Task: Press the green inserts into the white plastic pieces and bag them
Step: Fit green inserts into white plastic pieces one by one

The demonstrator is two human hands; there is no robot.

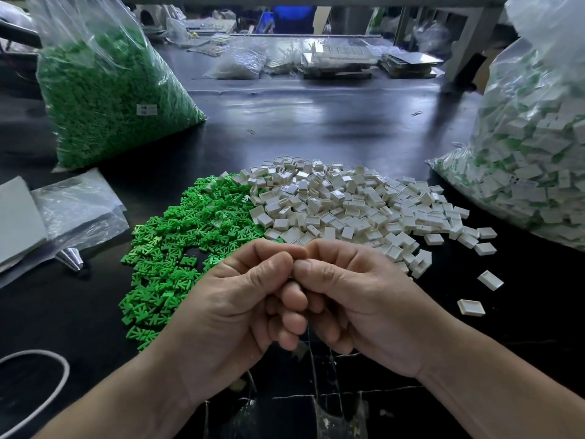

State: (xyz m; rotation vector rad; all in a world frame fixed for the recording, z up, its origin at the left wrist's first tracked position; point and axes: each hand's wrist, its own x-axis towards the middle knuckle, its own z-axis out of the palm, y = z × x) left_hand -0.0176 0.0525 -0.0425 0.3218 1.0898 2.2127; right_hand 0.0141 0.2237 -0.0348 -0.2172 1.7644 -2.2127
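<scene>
Left hand [235,307] and right hand [356,299] curl together, thumbs touching; I cannot tell what they hold. Advise square, even pressure.

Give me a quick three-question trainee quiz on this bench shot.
1. True or false: the loose green inserts lie left of the loose white pieces.
2. The bag at the right edge holds: A) green inserts only; B) white pieces with green showing; C) nothing.
3. Is a part visible in the left hand or right hand?
Key: 1 true; 2 B; 3 no, curled fingers hide any part.
</scene>
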